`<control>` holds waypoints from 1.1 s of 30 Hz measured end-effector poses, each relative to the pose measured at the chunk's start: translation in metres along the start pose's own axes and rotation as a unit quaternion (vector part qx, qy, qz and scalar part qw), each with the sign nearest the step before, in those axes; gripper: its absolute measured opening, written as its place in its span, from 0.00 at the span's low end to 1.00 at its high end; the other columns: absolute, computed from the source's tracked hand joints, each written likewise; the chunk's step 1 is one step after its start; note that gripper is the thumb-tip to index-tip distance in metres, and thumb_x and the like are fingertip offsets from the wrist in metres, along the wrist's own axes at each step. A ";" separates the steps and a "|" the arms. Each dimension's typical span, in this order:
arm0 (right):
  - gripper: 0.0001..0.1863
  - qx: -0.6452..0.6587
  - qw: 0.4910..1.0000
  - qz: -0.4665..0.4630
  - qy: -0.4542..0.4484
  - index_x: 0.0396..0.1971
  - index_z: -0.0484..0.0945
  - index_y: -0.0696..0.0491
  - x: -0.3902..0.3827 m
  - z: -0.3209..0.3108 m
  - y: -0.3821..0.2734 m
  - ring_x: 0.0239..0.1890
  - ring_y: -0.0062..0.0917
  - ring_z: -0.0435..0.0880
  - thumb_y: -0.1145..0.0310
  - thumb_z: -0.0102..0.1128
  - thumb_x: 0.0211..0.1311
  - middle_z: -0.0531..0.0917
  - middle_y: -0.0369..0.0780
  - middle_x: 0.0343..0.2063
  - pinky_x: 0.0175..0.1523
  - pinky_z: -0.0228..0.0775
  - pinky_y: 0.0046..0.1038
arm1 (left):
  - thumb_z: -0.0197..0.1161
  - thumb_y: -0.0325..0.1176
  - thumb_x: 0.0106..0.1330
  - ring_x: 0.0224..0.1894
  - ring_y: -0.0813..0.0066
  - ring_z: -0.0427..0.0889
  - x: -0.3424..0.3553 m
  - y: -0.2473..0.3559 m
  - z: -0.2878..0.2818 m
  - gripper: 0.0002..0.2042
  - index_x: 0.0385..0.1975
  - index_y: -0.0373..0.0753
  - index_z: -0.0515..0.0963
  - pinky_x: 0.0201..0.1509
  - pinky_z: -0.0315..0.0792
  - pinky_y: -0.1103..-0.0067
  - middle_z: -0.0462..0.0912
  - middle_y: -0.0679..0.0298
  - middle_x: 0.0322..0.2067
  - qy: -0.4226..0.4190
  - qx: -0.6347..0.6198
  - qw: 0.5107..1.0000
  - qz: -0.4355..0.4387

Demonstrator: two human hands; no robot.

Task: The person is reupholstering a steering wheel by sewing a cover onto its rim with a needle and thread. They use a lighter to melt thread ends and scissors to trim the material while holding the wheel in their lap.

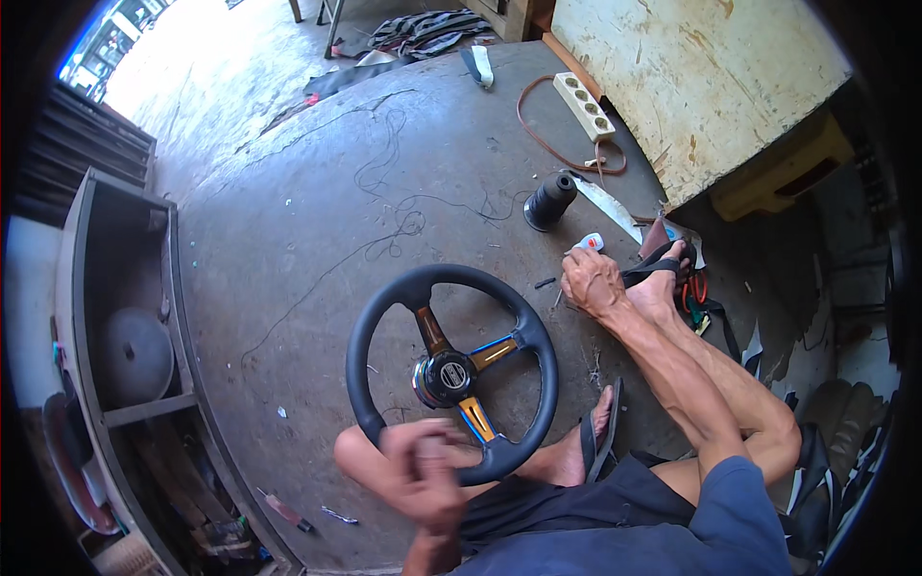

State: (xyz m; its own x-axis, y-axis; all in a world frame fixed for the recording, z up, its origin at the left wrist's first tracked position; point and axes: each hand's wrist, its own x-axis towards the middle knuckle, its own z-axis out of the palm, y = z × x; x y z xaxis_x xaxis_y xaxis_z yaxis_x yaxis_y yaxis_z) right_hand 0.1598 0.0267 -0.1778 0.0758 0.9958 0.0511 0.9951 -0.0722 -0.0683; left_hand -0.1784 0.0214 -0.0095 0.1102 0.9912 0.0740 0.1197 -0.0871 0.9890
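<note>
Blurred, the left hand [427,475] overlaps the near rim of the steering wheel [451,376], fingers half-curled — I cannot tell whether it grips anything. The round wheel faces up, spokes [495,352] pointing away-left, right and nearward. Right of the wheel, the right hand [593,281] bends beside a white bottle [592,242] — its hold unclear.

No lettering is clear enough to read. A pale emblem [455,374] sits at the middle of the steering wheel [495,352], and a small white bottle [590,240] bears a red mark.
</note>
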 end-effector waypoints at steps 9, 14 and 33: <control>0.07 0.051 0.998 0.040 0.023 0.35 0.81 0.52 -0.018 0.008 0.000 0.41 0.37 0.83 0.70 0.60 0.56 0.80 0.41 0.35 0.42 0.80 0.39 | 0.62 0.21 0.65 0.36 0.55 0.84 -0.040 0.004 0.033 0.08 0.42 0.32 0.81 0.40 0.76 0.70 0.83 0.52 0.34 -0.379 0.013 0.925 -0.003; 0.08 -0.104 0.978 -0.179 -0.015 0.25 0.83 0.51 -0.017 0.014 0.004 0.39 0.30 0.82 0.66 0.57 0.55 0.81 0.37 0.31 0.38 0.77 0.31 | 0.63 0.22 0.64 0.35 0.56 0.83 -0.032 -0.007 0.021 0.07 0.40 0.34 0.82 0.40 0.76 0.68 0.82 0.55 0.32 -0.364 0.120 0.923 0.037; 0.24 0.181 0.905 0.237 0.304 0.47 0.77 0.52 0.077 -0.038 -0.009 0.46 0.43 0.83 0.58 0.72 0.53 0.80 0.46 0.41 0.53 0.76 0.43 | 0.62 0.23 0.65 0.37 0.53 0.84 -0.002 -0.022 0.048 0.05 0.39 0.34 0.81 0.42 0.77 0.67 0.83 0.53 0.34 -0.286 0.155 0.941 0.091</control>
State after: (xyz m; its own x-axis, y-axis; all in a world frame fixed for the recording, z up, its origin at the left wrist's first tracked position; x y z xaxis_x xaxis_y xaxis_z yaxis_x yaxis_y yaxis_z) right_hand 0.1589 0.1022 -0.1355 0.6199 0.6344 0.4618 0.7633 -0.3511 -0.5423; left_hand -0.1336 0.0161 -0.0374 0.6589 0.7490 0.0696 0.3207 -0.3634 0.8747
